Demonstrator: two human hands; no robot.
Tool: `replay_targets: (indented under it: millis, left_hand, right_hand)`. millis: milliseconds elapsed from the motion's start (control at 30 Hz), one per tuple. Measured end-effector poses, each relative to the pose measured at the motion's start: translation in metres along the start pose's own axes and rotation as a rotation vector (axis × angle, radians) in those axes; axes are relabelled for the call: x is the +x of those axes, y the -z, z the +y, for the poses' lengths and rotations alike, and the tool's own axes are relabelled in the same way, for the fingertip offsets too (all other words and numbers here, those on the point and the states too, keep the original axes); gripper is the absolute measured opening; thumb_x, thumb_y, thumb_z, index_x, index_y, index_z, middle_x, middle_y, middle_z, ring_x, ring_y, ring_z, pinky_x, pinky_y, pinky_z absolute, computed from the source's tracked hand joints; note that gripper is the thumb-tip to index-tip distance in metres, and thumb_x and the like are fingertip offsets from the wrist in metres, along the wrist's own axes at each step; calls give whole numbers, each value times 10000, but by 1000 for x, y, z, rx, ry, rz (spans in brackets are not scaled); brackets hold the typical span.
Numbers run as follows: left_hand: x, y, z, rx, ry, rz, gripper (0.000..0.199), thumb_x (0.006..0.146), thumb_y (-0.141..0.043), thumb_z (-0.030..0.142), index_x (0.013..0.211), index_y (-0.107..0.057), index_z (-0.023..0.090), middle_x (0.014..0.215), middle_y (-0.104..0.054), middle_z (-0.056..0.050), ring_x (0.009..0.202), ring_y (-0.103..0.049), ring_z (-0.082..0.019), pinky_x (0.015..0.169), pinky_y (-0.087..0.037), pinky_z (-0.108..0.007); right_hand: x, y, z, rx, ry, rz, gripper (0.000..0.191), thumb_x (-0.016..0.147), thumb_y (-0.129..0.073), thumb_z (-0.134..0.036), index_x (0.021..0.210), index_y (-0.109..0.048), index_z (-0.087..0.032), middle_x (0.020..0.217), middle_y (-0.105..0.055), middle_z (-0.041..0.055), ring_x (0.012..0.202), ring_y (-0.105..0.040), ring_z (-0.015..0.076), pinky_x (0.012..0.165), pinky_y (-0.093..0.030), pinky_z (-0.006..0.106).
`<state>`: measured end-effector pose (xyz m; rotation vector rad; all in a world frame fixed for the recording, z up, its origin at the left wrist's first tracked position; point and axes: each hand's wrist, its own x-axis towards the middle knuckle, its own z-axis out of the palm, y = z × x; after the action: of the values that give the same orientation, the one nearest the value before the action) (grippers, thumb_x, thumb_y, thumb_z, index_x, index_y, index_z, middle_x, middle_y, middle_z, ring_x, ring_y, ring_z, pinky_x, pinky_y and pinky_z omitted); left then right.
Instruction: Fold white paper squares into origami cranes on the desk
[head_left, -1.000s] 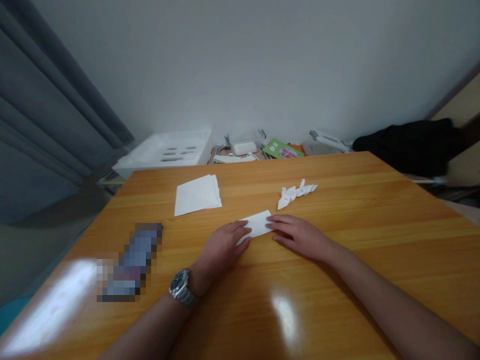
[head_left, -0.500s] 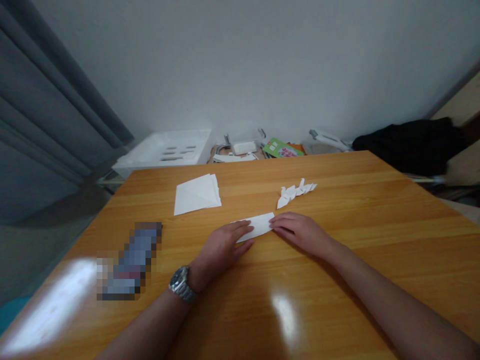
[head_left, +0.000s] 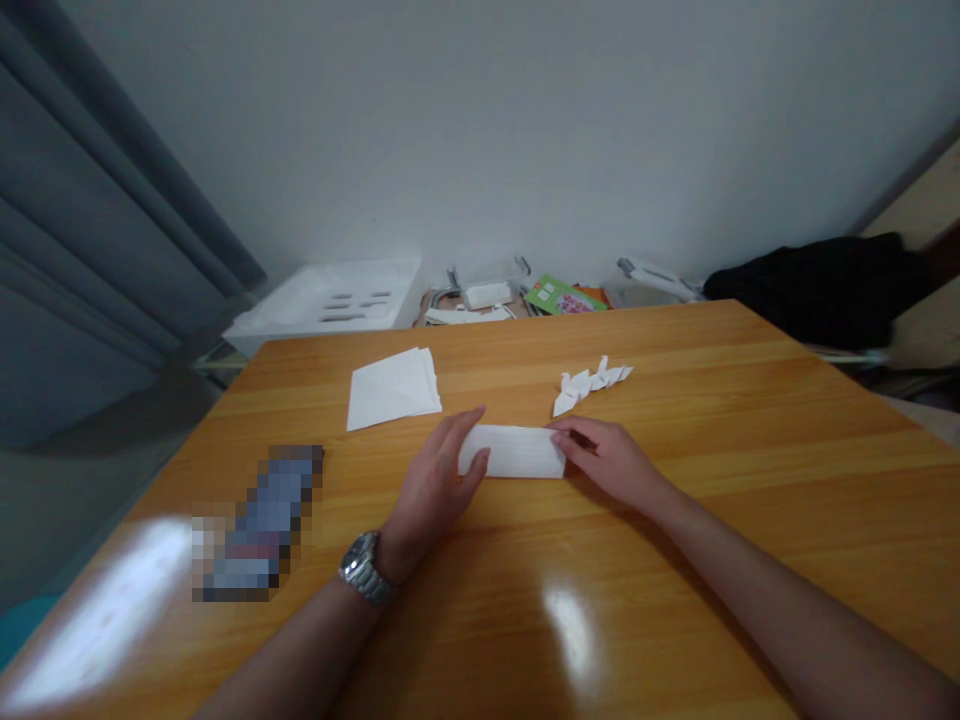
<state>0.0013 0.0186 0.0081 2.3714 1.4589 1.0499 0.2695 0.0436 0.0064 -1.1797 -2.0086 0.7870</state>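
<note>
A folded strip of white paper [head_left: 521, 452] is held between my two hands just above or on the wooden table [head_left: 480, 580]. My left hand [head_left: 444, 472], with a metal watch at the wrist, grips the strip's left end, thumb in front and fingers behind. At the other end, my right hand [head_left: 600, 455] pinches the right edge between thumb and fingers. Beyond the strip on the right stand small folded paper cranes [head_left: 592, 384]. Several loose sheets of white paper [head_left: 394, 390] lie farther off on the left.
A pixelated, phone-like object [head_left: 262, 525] lies on the table's left side. Past the far edge are a white foam tray [head_left: 330, 295], a green booklet [head_left: 564, 296] and a black cloth heap [head_left: 817, 290]. A grey curtain [head_left: 97, 180] hangs at the left.
The paper strip, earlier pressed flat and slanted under my fingers, is now level and shows more of its face. My left thumb has come round to its front; my right hand has shifted slightly rightward.
</note>
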Motion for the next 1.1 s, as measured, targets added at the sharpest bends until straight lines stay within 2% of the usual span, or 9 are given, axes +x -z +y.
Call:
replay_targets:
  millis: [133,233,367,500,600,833,1000,1100]
  left_hand:
    - [0,2,4,101,-96,25,378,979,-554,250,1355,-538,226,1462,-492,-118,1349,-485,-263,1147,-424,-462]
    - [-3,-1,5,112,-202,-112,300,984,-538,230,1277,-606,249,1392,-560,-89,1285,-532,-250,1115,-449,-456]
    - [-8,-5,7,108,-257,-318,383,989,-555,281,1373,-561,275,1418,-556,-86,1265,-546,-258,1093,-467,-468]
    - [-11,-6,9,121,-264,-437,499,988,-567,359,1475,-473,301,1504,-486,-97,1347,-490,-288,1123,-439,-495]
    - [-12,-5,10,137,-260,-494,515,991,-552,409,1487,-467,296,1528,-464,-111,1372,-475,-298,1141,-419,-499]
    - [-11,-3,6,134,-267,-501,496,1004,-527,396,1487,-470,292,1580,-407,-105,1444,-404,-283,1203,-329,-516]
    - [-9,-5,4,218,-183,-400,466,982,-565,394,1439,-535,305,1506,-468,-116,1346,-478,-315,1125,-405,-524]
    - [-9,-5,3,249,-155,-392,450,990,-546,400,1426,-550,292,1438,-529,-120,1292,-516,-308,1104,-419,-522]
  right_hand:
    - [0,-5,9,41,-66,1,273,983,-527,-367,1069,-734,-209,982,-779,53,826,-720,216,732,-560,315]
    - [0,-7,13,12,-101,0,261,967,-541,-338,1059,-744,-202,995,-782,62,829,-724,220,747,-560,324]
    - [0,-9,13,-47,-111,5,251,952,-551,-291,1062,-759,-202,1030,-782,69,890,-721,228,821,-551,347]
    - [0,-10,12,-120,-69,5,262,955,-551,-264,1095,-763,-197,1076,-773,90,954,-711,245,883,-537,383]
    - [0,-9,11,-172,-23,-11,276,967,-548,-255,1137,-755,-189,1099,-762,112,992,-700,262,908,-531,411]
    - [0,-5,7,-197,87,-39,271,983,-562,-256,1191,-726,-199,1098,-737,104,989,-689,241,898,-536,395]
    - [-1,-5,10,-211,161,-88,259,1008,-534,-272,1167,-726,-201,1052,-724,104,958,-681,233,868,-546,388]
    - [-2,-7,11,-192,182,-122,252,1007,-540,-265,1169,-719,-193,1060,-720,107,963,-676,230,875,-549,391]
